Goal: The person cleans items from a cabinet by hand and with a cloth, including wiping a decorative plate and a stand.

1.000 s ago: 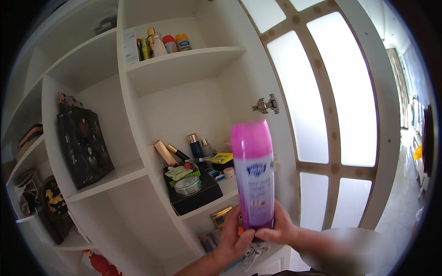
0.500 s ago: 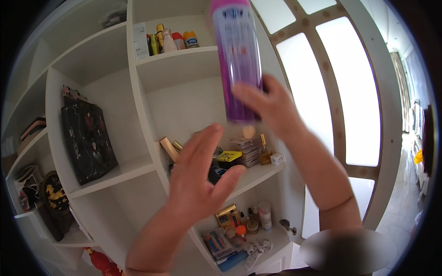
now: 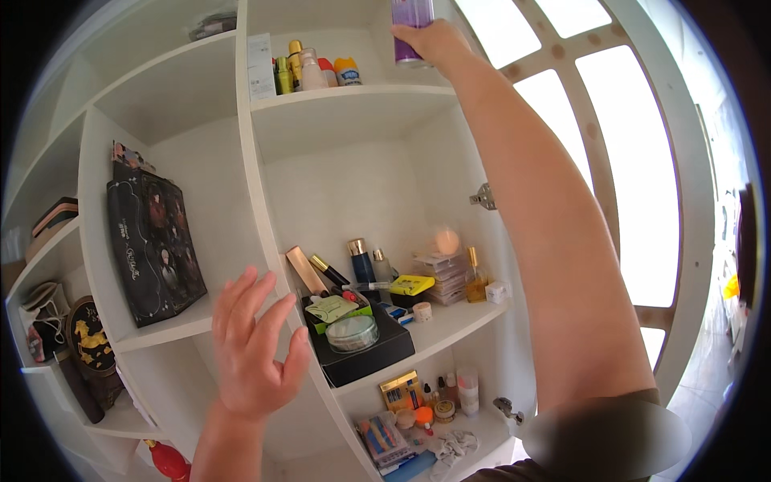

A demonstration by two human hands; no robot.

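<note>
High up, my right hand (image 3: 438, 40) grips a purple spray can (image 3: 412, 34) round its lower part. The can is upright at the right end of the upper shelf (image 3: 353, 98), and its top runs out of the picture. I cannot tell whether its base touches the shelf. Several bottles (image 3: 312, 69) and an orange-capped one (image 3: 347, 72) stand left of it on that shelf. My left hand (image 3: 255, 345) is raised with fingers apart, holding nothing, in front of the cabinet's upright panel. Nearest to it is a black box (image 3: 365, 353) with a round clear-lidded container (image 3: 352, 332) on top.
The middle shelf also carries a dark blue bottle (image 3: 360, 259), a yellow box (image 3: 411, 284), stacked clear cases (image 3: 442, 277) and a perfume bottle (image 3: 475, 277). A black bag (image 3: 157, 249) leans in the left compartment. Hinges (image 3: 483, 197) jut from the right side panel.
My right hand has carried the spray can up and away, to the upper shelf. My left hand has drawn back left and down, uncovering the black box and the cosmetics on the middle shelf.
</note>
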